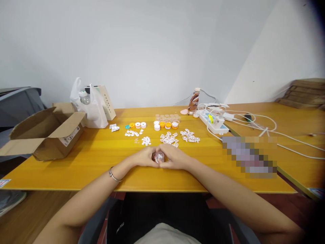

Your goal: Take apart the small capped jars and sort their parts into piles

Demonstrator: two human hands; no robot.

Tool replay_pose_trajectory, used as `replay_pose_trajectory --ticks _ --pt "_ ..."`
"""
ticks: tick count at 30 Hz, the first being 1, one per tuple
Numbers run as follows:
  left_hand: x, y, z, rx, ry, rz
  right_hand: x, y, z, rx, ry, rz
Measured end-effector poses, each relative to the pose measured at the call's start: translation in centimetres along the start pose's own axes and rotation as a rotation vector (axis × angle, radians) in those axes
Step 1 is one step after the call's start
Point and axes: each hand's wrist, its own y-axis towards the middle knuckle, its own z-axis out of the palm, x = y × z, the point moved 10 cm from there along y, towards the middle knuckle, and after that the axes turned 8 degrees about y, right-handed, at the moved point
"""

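Observation:
My left hand (146, 157) and my right hand (172, 156) meet over the table, both closed around a small round clear-topped container (159, 156) with something white inside. Beyond them lie white leaf-shaped cutout pieces (169, 138) and, further right, more of these white cutouts (190, 136). Small white round parts (146, 141) and white knob-like pieces (133, 133) are spread to the left. Behind stand white and orange round caps (162, 125), teal, orange and white rings (132, 125), and rows of clear cups (167, 117).
An open cardboard box (58, 142) and a white plastic bag (93, 113) stand at the left. At the back right are a brown-labelled bottle (194, 101), a white power strip (213, 123) and loose cables (264, 126). A blurred-out object (247, 156) lies at right.

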Motion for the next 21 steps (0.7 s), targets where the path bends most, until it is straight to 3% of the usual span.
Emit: replay_pose_trajectory --ticks 4,9,14,21 --pt "-0.5 0.0 0.0 0.015 -0.008 0.023 -0.2 0.0 0.2 0.013 0.010 0.010" --pt "-0.8 -0.1 -0.1 0.008 0.021 0.019 -1.8 -0.2 0.7 0.032 -0.031 0.213" --pt "-0.9 -0.1 -0.3 -0.001 0.073 0.057 -0.3 -0.1 -0.2 -0.014 0.027 0.086" --pt "-0.9 -0.1 0.0 0.026 -0.016 0.030 -1.1 -0.2 0.2 -0.011 -0.024 0.174"
